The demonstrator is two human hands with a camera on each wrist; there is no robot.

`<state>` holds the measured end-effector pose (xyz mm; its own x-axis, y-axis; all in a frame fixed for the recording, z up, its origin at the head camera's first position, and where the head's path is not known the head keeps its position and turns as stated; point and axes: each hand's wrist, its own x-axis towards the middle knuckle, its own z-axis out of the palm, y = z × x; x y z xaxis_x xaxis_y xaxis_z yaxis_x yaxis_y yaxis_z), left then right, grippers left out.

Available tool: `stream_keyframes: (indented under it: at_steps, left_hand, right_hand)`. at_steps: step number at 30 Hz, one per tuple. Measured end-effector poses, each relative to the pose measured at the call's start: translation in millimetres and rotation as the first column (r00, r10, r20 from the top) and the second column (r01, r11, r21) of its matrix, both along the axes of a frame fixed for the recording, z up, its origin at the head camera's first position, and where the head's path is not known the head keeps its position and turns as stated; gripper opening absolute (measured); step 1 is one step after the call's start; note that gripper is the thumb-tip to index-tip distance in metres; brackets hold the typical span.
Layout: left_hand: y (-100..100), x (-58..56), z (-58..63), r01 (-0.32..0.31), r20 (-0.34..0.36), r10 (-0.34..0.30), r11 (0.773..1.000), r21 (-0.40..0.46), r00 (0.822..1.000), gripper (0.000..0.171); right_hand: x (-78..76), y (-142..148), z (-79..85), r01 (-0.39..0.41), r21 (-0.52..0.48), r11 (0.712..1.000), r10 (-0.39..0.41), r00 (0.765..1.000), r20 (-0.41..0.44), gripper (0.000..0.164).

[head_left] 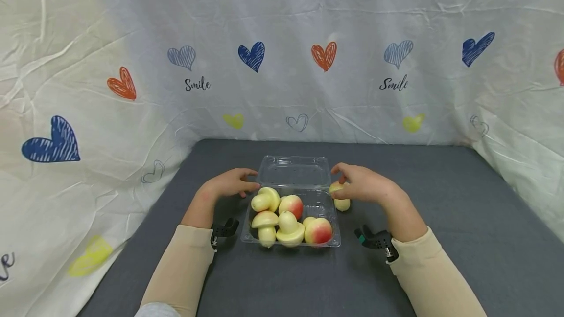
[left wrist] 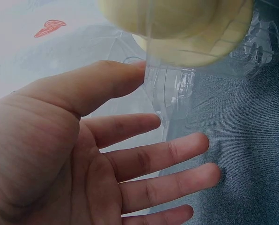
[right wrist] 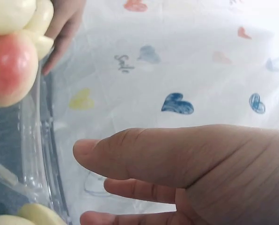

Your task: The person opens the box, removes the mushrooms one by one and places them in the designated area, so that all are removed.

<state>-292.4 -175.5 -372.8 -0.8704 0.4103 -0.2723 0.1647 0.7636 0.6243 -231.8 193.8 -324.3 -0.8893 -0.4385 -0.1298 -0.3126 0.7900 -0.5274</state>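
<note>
My head feed centres the opened clear clamshell box (head_left: 320, 203), holding pale mushrooms (head_left: 288, 231) and blushed peaches (head_left: 291, 207). At its ten o'clock, the left hand (head_left: 230, 183) has fingers spread, gripping nothing; at two, the right hand (head_left: 364, 184), fingers loosely parted, empty, sits near another mushroom (head_left: 342, 204).

R wrist pic's washed out top-R, w/ blurry backdrop (right wrist: 219, 89).
</note>
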Motion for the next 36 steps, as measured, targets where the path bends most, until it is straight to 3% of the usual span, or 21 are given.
stream_keyframes:
  at_steps: [8, 14, 18, 23, 25, 31, 33, 36]
  left_hand:
    - [1, 0.3, -0.2, 0.002, 0.012, -0.002, 1.000, 0.009, 1.000, 0.067]
    - [-24, 8.7, -2.2, -0.015, 0.022, 0.015, 1.000, 0.002, 1.000, 0.067]
    - [-59, 31.9, -15.3, -0.055, 0.030, 0.053, 0.998, 0.040, 0.998, 0.070]
    - [-76, 65.7, -46.7, -0.121, 0.052, 0.115, 0.982, 0.142, 0.992, 0.069]
    - [-78, 75.3, -58.7, -0.156, 0.049, 0.149, 0.973, 0.169, 0.988, 0.067]
    - [-76, 97.5, -74.8, -0.259, 0.048, 0.255, 0.931, 0.256, 0.966, 0.062]
    - [-74, 106.2, -78.4, -0.296, 0.062, 0.291, 0.908, 0.296, 0.955, 0.061]
    - [-72, 122.6, -85.7, -0.376, 0.091, 0.369, 0.850, 0.369, 0.925, 0.058]
  right_hand:
    - [13.8, -20, 3.6, -0.067, 0.000, 0.998, 0.067, 0.995, 0.070, 0.053]
    - [25.9, -60, -5.5, -0.164, 0.084, 0.983, 0.153, 0.980, 0.125, 0.047]
    - [34.9, -96, -23.9, -0.215, 0.143, 0.966, 0.193, 0.968, 0.158, 0.044]
    - [52.5, -114, -43.5, -0.229, 0.179, 0.957, 0.198, 0.964, 0.177, 0.033]
    - [56.9, -115, -49.4, -0.231, 0.153, 0.961, 0.204, 0.963, 0.174, 0.030]
    - [61.5, -101, -61.8, -0.240, 0.013, 0.971, 0.238, 0.967, 0.094, 0.030]
    - [63.6, -96, -65.5, -0.233, -0.042, 0.972, 0.235, 0.970, 0.068, 0.030]
    - [64.0, -94, -70.3, -0.235, -0.108, 0.966, 0.241, 0.970, 0.041, 0.030]
